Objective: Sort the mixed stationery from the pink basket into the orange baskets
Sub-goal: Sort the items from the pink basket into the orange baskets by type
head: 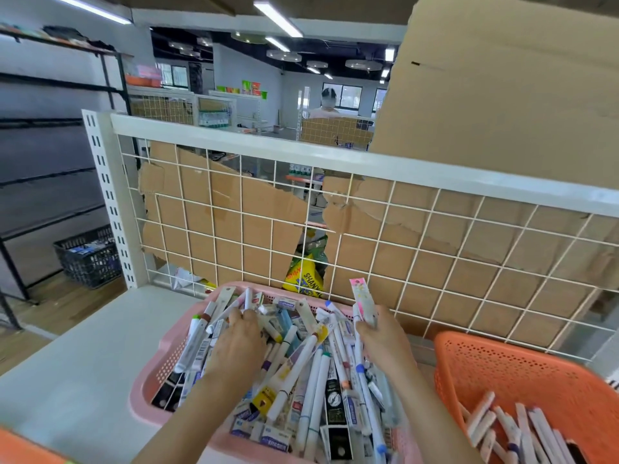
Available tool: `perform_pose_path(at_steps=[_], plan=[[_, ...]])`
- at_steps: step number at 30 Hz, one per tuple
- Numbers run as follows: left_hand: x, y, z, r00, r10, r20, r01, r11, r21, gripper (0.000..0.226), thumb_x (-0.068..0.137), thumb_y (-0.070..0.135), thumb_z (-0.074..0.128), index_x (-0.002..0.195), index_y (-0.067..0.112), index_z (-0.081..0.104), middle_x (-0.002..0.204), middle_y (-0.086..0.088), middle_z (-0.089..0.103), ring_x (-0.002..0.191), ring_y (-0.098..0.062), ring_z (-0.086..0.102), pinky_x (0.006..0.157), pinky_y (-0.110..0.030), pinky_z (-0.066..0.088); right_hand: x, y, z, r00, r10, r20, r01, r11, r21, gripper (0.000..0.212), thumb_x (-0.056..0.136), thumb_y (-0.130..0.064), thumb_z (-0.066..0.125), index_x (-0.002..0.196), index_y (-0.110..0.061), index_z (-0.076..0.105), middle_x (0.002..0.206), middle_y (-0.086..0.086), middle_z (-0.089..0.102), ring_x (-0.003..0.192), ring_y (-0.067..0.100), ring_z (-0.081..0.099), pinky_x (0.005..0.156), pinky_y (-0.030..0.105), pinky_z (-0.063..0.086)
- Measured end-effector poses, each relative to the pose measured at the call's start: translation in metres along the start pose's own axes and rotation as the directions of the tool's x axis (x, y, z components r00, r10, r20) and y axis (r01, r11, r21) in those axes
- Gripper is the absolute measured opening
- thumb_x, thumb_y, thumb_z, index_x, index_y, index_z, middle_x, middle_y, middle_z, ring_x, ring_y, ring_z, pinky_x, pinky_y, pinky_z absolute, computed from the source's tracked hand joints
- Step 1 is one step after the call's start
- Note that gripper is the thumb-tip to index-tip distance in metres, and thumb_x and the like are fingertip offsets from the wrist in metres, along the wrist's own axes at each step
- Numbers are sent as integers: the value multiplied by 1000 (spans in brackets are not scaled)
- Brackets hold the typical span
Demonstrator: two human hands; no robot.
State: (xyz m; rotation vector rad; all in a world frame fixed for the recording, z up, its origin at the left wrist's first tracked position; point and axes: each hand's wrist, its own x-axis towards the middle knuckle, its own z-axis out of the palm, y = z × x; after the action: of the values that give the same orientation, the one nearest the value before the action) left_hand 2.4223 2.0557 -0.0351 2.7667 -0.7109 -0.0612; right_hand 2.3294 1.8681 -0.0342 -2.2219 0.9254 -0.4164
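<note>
I am looking into what seems to be a shop, or perhaps its stock room. In front of me stands a white retail shelf (83,363) with a slotted upright (100,195) and a wire grid back panel (368,249), which is backed with cardboard (234,209). Further back I see more such shelves (214,117) carrying rows of goods. There are black racks (50,128) on the left, a dark crate (87,256) of stock on the wooden floor (67,296), and long tube lights (278,18) on the ceiling. The pink basket (150,373) holds many pens (311,380), several in printed retail packaging.
</note>
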Motion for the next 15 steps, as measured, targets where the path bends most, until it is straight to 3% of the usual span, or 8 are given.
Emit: perform_pose_path(at_steps=[4,7,10,13,15], plan=[[-4,-11,-11,999,-39,-11,35,971,-238,50,90,17,56,134,10,33,130,-12,37,103,-26,52,78,-28,42,-9,0,-7,994,-84,-66,80,994,-68,24,96,-28,46,115,-14,45,96,8,62,81,28,61,65,36,47],[-8,-21,-21,997,-59,-50,39,941,-337,54,88,11,55,138,13,34,129,-11,42,95,-21,47,73,-25,37,-17,1,-15,984,-130,-119,115,986,-123,26,97,-31,44,118,-16,43,90,8,62,75,26,61,62,40,48],[-11,-33,-26,991,-75,-107,28,921,-389,52,90,9,51,139,16,35,131,-10,47,91,-20,48,72,-27,36,-27,5,-25,981,-131,-141,115,987,-115,27,97,-28,46,121,-16,44,82,3,61,64,19,59,53,35,47],[-10,-44,-28,984,-69,-163,-15,884,-466,59,91,9,50,145,20,30,129,-13,52,91,-26,53,73,-32,41,-41,9,-39,979,-113,-169,93,988,-124,28,97,-25,46,122,-14,44,76,-2,55,56,13,50,44,21,32],[-10,-47,-27,986,-23,-162,-61,867,-495,60,92,7,48,145,23,28,118,-13,58,78,-24,55,65,-31,41,-52,11,-49,973,-79,-218,57,993,-107,27,96,-20,48,120,-9,45,82,3,54,63,18,48,49,28,31]])
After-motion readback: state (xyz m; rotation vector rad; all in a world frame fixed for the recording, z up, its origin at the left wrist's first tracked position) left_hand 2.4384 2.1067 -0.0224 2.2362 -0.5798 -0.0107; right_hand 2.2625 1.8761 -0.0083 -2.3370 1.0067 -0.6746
